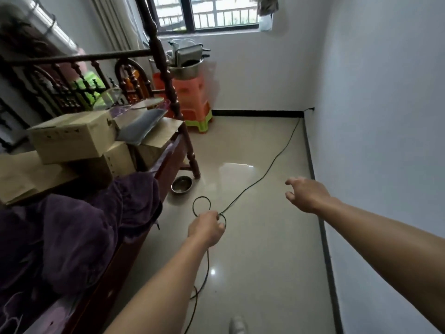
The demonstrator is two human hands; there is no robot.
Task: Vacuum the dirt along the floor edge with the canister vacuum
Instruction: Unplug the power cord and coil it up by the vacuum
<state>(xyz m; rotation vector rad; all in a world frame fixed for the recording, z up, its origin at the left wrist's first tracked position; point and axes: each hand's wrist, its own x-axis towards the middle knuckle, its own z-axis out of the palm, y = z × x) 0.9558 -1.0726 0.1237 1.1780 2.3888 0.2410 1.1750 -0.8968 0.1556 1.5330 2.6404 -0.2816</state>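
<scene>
Cardboard boxes and a purple blanket lie on the bed — a metal bowl by its leg.

A single wide-angle view from head height looks forward and down across the floor, facing the window at 12 o'clock. The bed fills 9 o'clock and the wall fills 3 o'clock. The left hand and right hand extend from 6 o'clock, forearms near the lens.
</scene>
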